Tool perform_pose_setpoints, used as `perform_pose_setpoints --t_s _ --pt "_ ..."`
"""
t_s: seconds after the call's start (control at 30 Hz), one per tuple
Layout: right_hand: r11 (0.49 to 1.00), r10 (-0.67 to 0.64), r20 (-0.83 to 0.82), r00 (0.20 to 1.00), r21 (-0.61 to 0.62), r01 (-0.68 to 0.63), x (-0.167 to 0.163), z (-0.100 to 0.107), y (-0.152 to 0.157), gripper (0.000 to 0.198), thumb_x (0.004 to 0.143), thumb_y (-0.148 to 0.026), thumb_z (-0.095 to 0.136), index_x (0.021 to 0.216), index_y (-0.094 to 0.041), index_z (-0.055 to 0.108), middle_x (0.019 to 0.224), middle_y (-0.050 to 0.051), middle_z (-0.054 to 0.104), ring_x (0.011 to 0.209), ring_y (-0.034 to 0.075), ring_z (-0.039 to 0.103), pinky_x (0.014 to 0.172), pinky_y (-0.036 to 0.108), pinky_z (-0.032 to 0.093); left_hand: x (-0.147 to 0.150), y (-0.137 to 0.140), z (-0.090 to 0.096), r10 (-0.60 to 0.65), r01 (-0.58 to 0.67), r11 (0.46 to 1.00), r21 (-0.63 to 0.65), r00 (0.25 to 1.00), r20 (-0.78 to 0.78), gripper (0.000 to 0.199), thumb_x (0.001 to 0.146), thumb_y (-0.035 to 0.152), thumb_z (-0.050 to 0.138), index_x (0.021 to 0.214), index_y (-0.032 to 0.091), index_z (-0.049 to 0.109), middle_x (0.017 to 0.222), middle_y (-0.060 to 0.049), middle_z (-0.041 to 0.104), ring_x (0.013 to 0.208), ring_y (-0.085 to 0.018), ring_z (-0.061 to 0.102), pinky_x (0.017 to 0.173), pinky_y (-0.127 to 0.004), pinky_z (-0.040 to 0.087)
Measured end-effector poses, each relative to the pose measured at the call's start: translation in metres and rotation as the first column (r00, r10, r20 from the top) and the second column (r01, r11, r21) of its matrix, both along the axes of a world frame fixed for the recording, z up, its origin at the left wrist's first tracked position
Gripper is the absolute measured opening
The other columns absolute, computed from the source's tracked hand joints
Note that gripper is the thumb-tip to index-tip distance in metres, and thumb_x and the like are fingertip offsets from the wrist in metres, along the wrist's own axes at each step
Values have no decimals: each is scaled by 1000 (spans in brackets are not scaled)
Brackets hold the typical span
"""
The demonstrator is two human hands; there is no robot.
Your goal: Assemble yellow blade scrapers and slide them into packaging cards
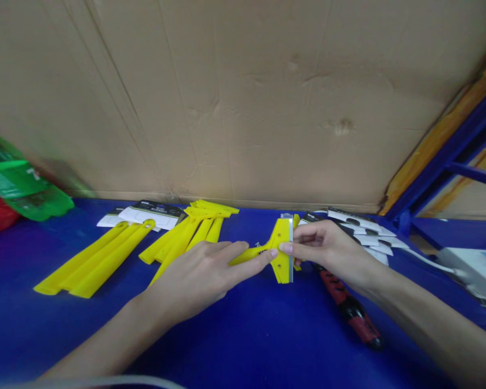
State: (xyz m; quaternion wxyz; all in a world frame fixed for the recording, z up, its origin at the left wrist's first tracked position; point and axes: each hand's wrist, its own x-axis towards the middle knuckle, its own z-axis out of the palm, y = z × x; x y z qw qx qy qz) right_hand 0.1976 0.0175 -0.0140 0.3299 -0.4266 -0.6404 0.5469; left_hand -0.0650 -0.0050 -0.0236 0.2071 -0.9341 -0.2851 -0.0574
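Note:
A yellow scraper [281,267] with a silvery blade edge is held between my two hands, above the blue table [247,335]. My left hand [202,273] is wrapped round its handle, with the index finger stretched along to the head. At the blade side, my right hand [336,251] pinches the scraper's head between thumb and fingers. Another yellow piece shows partly behind the right fingers; I cannot make out whether it is held. Just left of the hands lies a pile of yellow scrapers [204,213], partly covered by my left hand.
Two yellow handles [93,265] lie at left by printed cards [154,213]. More cards [368,229] are fanned out at right, near a red-and-black screwdriver-like tool [350,308]. A green bottle [28,183] stands far left, a white box [476,270] far right. Cardboard [243,108] walls the back.

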Motion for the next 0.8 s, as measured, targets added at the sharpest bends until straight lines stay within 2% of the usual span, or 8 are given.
perform_pose_setpoints --t_s 0.13,0.3,0.4,0.47,0.63,0.8 --pt "997 -49 26 998 55 48 -2 0 -2 34 68 -49 93 68 -20 75 66 1 70 59 14 58 58 29 45 1 -2 1 25 -26 1000 -15 1000 -17 85 86 -4 54 161 34 41 117 -7 74 87 -24 77 71 -35 66" --pt "994 -92 10 996 58 91 -5 -2 -1 37 67 -48 93 62 -20 70 60 -1 65 55 12 53 54 27 40 4 -4 6 44 -47 995 -87 998 -38 88 88 -5 51 160 44 38 119 -5 68 81 -22 76 64 -34 65" --pt "995 -99 -1 995 22 99 -4 -2 1 38 64 -49 94 62 -19 70 59 -1 64 55 12 54 55 28 42 5 -4 7 28 -28 997 -69 1000 -8 78 89 -2 52 155 39 47 124 -7 65 86 -22 75 68 -34 65" --pt "995 -101 2 995 9 101 -3 -1 1 38 63 -49 94 61 -19 70 58 -1 64 55 12 54 56 28 42 5 -5 7 4 -5 998 -63 1000 -12 78 89 -3 53 155 39 46 119 -6 66 85 -22 73 69 -35 64" --pt "996 -88 0 996 -16 88 -3 1 0 38 62 -47 96 60 -20 69 59 -1 65 55 12 54 56 28 42 5 -6 8 25 -28 997 -67 999 -43 83 90 -2 54 161 38 37 101 -1 63 69 -19 68 57 -33 59" --pt "996 -87 -12 996 -34 86 -4 0 1 38 61 -47 96 62 -18 71 58 -1 65 54 11 54 56 27 42 4 -7 7 17 -17 999 -51 1000 -8 81 89 -3 50 159 36 39 122 -6 64 80 -21 73 61 -33 61"
